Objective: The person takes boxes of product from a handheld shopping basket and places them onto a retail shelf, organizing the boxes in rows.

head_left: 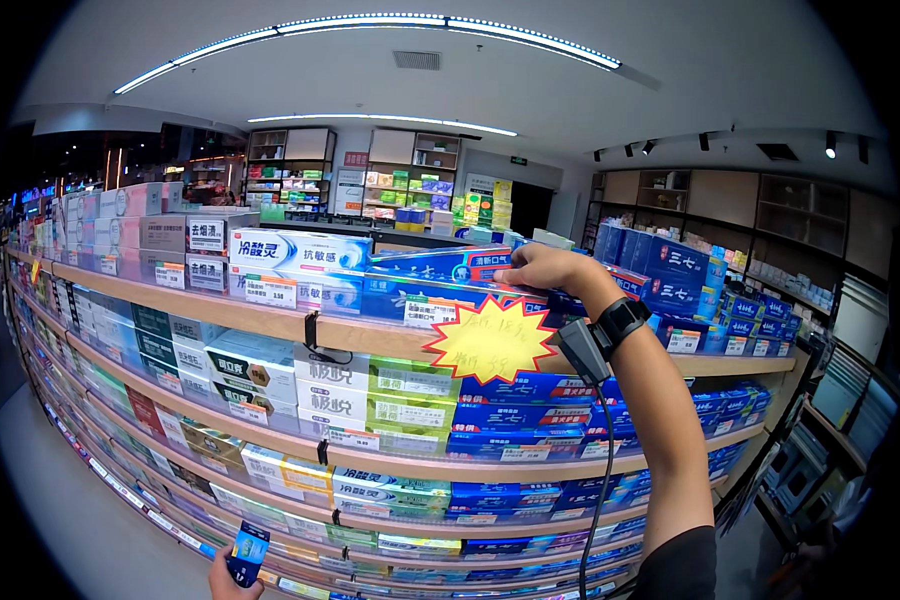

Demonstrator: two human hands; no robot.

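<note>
The fingertips of my right hand (545, 268) lay on the right end of a blue toothpaste box (425, 266) on the top shelf, by its red panel; I could not tell whether they pinched it or only rested there. The box lay flat, its long axis running left to right along the shelf, with pale lettering on its face. My left hand (234, 582), low in view, was closed around a small blue carton (249, 553), its long axis near upright, its top leaning slightly right, with light print on its face.

Around my right wrist sat a black strap (620, 322), and beside it a grey device (582, 352) trailing a black cable (610, 450). Just left of that, a yellow starburst sign (492, 340) edged in red bore handwriting in front of the shelf edge (380, 328). A white price tag (270, 291) with an orange strip hung further left, below white boxes (295, 250) printed with a blue swoosh and bold blue lettering. To my right stood large blue boxes (660, 262) with pale characters; on the shelf below were green-and-white boxes (410, 412). Farther off, wall shelves (290, 172) held coloured packages.
</note>
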